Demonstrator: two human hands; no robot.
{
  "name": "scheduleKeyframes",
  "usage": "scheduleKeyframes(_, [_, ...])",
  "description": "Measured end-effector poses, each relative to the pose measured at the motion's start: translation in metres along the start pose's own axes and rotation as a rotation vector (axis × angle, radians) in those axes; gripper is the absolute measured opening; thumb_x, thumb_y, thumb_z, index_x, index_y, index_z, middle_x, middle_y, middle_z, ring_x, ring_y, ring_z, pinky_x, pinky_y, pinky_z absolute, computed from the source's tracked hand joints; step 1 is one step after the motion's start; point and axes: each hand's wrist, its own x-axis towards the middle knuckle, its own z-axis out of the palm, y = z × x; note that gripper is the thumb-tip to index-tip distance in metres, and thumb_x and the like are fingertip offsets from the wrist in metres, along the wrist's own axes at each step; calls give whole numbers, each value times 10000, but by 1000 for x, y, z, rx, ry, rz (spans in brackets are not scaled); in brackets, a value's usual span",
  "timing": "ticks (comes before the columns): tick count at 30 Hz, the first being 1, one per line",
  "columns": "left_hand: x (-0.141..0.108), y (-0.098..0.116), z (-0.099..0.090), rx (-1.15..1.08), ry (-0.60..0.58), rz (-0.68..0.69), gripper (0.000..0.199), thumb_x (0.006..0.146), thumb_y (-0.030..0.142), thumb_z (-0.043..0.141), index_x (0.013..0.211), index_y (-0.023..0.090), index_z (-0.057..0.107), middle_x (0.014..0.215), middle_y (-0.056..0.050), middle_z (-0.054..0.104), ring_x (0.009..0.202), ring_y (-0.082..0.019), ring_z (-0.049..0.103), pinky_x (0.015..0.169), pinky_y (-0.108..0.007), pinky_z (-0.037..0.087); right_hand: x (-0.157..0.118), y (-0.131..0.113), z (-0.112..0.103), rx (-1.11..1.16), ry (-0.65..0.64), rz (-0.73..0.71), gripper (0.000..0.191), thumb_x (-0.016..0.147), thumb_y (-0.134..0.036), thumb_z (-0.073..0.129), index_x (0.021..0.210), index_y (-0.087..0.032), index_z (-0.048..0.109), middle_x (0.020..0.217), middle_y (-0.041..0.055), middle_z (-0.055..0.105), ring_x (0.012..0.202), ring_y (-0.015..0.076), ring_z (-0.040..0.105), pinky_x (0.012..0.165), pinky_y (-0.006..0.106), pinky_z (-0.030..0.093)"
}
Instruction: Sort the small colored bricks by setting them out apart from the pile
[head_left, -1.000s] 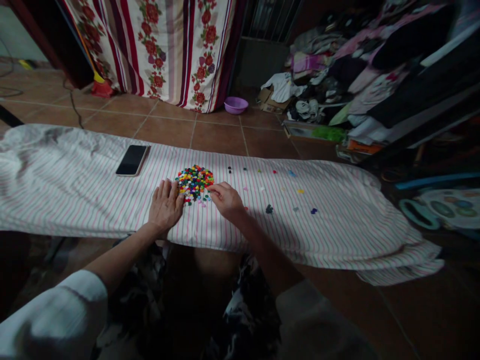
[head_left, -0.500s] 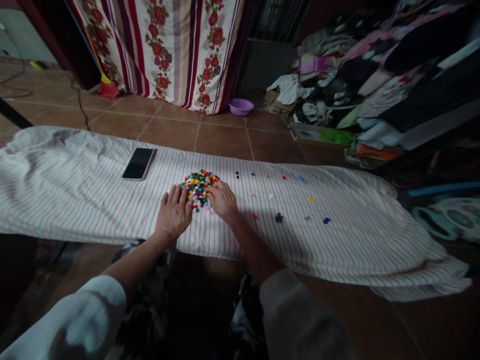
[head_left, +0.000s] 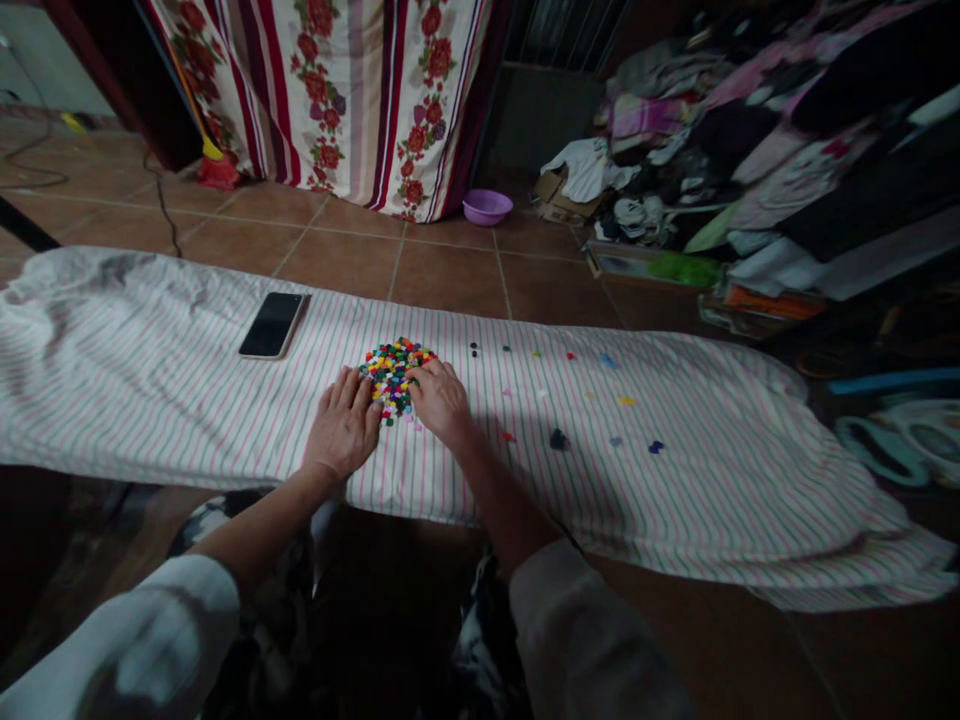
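A heap of small multicoloured pieces (head_left: 393, 368), bead-like and too small to make out exactly, lies on a striped cloth (head_left: 187, 400). My left hand (head_left: 342, 428) rests flat at the heap's left edge, fingers stretched out. At the right edge, my right hand (head_left: 441, 402) has its fingers curled and pressed together among the pieces; whatever they pinch is hidden. Right of that hand, small single-colour groups sit in rows, among them black pieces (head_left: 474, 350), a red piece (head_left: 570, 356), light blue pieces (head_left: 607, 360), yellow pieces (head_left: 626, 401), dark grey pieces (head_left: 559, 440) and dark blue pieces (head_left: 656, 447).
A phone (head_left: 271, 325) lies on the cloth to the left. Beyond the cloth's far edge are a tiled floor (head_left: 442, 270), a purple basin (head_left: 487, 206), a flowered curtain (head_left: 360, 100) and a red broom (head_left: 218, 170). Piled clothes (head_left: 780, 190) fill the right background.
The view has shifted slightly. Both hands stay at the heap in nearly the same pose, with the right fingertips slightly further into the pieces.
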Motion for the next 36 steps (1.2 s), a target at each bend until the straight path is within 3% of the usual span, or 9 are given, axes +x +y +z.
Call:
scheduleKeyframes(4, [-2, -1, 3, 14, 39, -32, 593, 971, 445, 308, 1396, 54, 445, 1518, -241, 365, 1493, -368, 135, 1139, -558, 278, 0, 0, 1, -8, -13, -23, 305, 962, -234, 443, 1128, -230, 699, 1125, 97, 607, 1113, 245, 491, 971, 364, 412])
scheduleKeyframes(8, [-2, -1, 3, 36, 23, -53, 606, 969, 457, 305, 1408, 58, 429, 1508, -249, 376, 1468, -374, 231, 1134, -543, 285, -1, 1, 0, -16, -5, -31, 291, 949, -232, 463, 1093, -228, 716, 1107, 95, 618, 1096, 250, 491, 964, 365, 416])
scheduleKeyframes(13, [-1, -2, 2, 14, -16, 4, 567, 974, 429, 285, 1421, 102, 409, 1496, -204, 423, 1452, -314, 298, 1146, -540, 259, -3, 1, -2, -20, -5, -61, 277, 937, -202, 469, 1047, -231, 722, 1062, 93, 629, 1058, 238, 500, 951, 366, 417])
scheduleKeyframes(19, [1, -1, 0, 15, -32, -41, 596, 969, 438, 270, 1402, 58, 424, 1504, -220, 403, 1450, -314, 301, 1156, -508, 248, -3, 1, -1, -18, -18, -57, 249, 928, -214, 495, 1058, -226, 707, 1069, 95, 627, 1081, 247, 493, 950, 367, 414])
scheduleKeyframes(26, [0, 0, -3, -45, -29, -26, 544, 957, 420, 288, 1414, 153, 413, 1498, -164, 437, 1450, -302, 304, 1152, -535, 236, -3, -3, -5, -51, -21, -36, 223, 924, -259, 524, 1053, -208, 698, 1066, 111, 628, 1091, 260, 492, 939, 382, 417])
scheduleKeyframes(36, [1, 1, -4, -29, -27, -23, 533, 945, 412, 286, 1380, 150, 450, 1467, -171, 471, 1428, -307, 334, 1131, -532, 268, -4, -8, -9, -67, -7, -57, 181, 920, -220, 518, 976, -202, 689, 1031, 92, 649, 1070, 238, 512, 948, 358, 414])
